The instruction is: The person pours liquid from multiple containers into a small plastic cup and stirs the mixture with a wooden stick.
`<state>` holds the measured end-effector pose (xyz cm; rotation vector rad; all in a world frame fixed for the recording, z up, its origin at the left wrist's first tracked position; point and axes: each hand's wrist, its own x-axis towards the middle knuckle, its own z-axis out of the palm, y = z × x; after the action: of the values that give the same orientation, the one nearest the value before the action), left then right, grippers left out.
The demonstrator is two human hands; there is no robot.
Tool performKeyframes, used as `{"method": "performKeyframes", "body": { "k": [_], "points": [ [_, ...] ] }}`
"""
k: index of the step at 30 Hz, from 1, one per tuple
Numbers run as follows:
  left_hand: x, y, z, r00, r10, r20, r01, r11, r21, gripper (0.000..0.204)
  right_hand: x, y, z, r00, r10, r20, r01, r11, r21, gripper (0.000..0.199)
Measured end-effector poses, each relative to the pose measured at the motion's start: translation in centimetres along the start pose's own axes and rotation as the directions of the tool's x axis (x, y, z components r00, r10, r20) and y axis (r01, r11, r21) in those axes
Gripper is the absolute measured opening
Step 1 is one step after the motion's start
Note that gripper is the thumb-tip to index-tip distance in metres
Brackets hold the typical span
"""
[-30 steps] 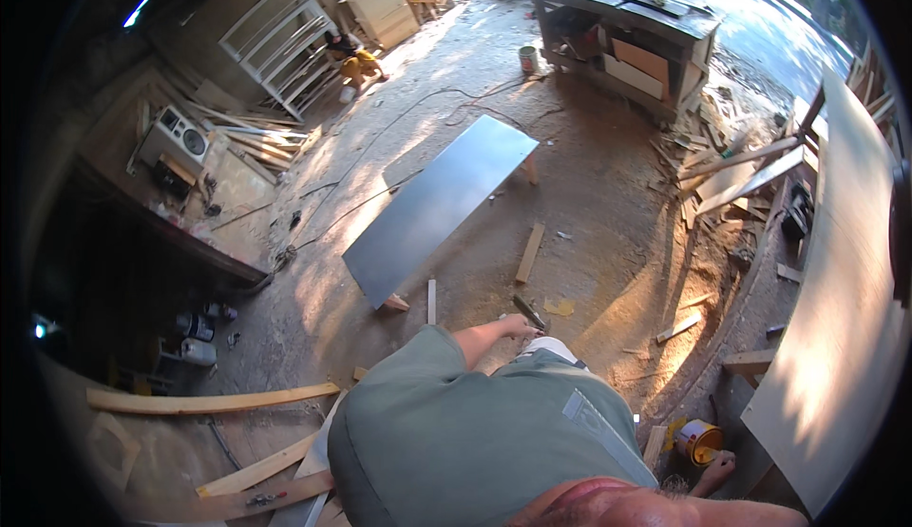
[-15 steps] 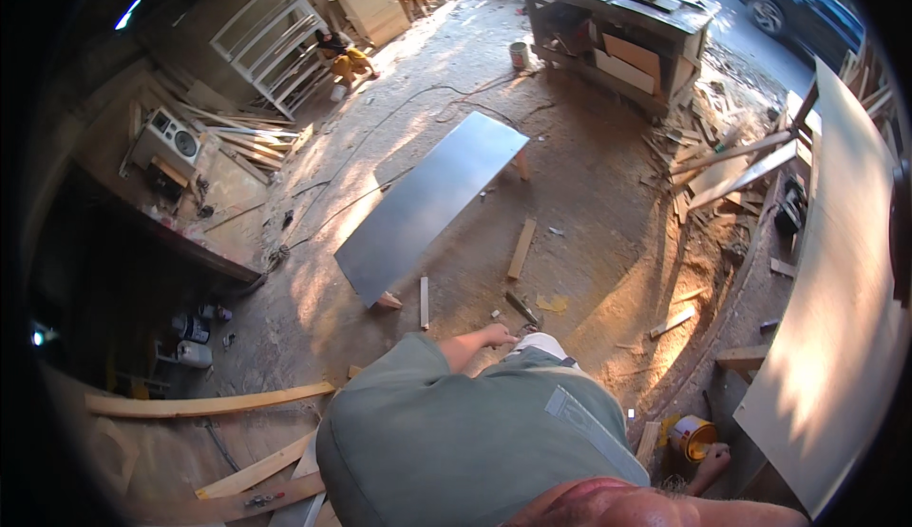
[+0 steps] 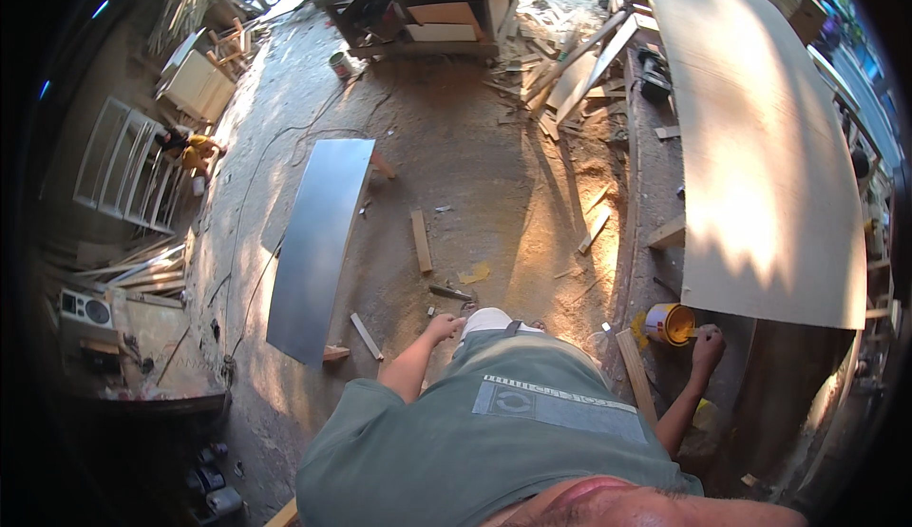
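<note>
My right hand [image 3: 709, 339] is at the mouth of a yellow paint can [image 3: 669, 324], closed on a thin yellow-smeared stick [image 3: 693, 334] that reaches into the can. Yellow paint shows inside; the can leans with its opening toward my hand. In front of me, my left hand [image 3: 444, 325] rests by my knee, fingers stretched out, with no object visible in it. A dark flat tool [image 3: 450, 292] lies on the ground just beyond it, near a yellow smear [image 3: 475, 273].
A long grey panel [image 3: 321, 242] stands raised on wooden supports at the left. A large plywood sheet [image 3: 760, 175] fills the right. Wood offcuts [image 3: 421, 242] are scattered about. A workbench [image 3: 418, 47] stands at the back; a person [image 3: 195, 152] sits far left near a white frame.
My view has swung to the right, so the panel and bench sit further left. The paint can and my right hand show more fully; my right hand remains at the can.
</note>
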<state>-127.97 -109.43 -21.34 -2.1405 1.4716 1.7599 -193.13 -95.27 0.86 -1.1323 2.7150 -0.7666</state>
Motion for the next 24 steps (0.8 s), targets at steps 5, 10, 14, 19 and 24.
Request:
{"method": "performKeyframes", "body": {
  "k": [5,10,14,19,24],
  "points": [
    [0.0,0.3,1.5,0.998,0.019,0.06,-0.019,1.0,0.011,0.05,-1.4,-2.8,0.2,0.999,-0.044,0.029,0.037,0.978,0.206,0.017],
    [-0.7,1.3,2.3,0.995,-0.002,0.102,-0.003,0.999,0.044,0.046,-0.8,-2.1,0.2,0.992,-0.072,-0.104,0.088,0.983,0.162,0.013],
    [0.4,1.7,0.8,0.952,0.228,-0.204,-0.238,0.971,-0.028,0.039,-0.5,-1.5,0.0,0.986,-0.02,-0.164,0.021,1.0,0.01,0.012],
    [-8.7,22.7,-8.6,0.596,0.588,-0.546,-0.745,0.659,-0.104,0.027,-1.7,-0.9,-1.0,0.996,0.058,-0.066,-0.055,0.998,0.04,0.014],
    [-30.4,42.7,-21.1,-0.227,0.808,-0.544,-0.703,0.25,0.665,0.03,-1.1,-1.3,-0.2,0.997,-0.007,-0.078,0.019,0.988,0.153,0.015]
  ]
}}
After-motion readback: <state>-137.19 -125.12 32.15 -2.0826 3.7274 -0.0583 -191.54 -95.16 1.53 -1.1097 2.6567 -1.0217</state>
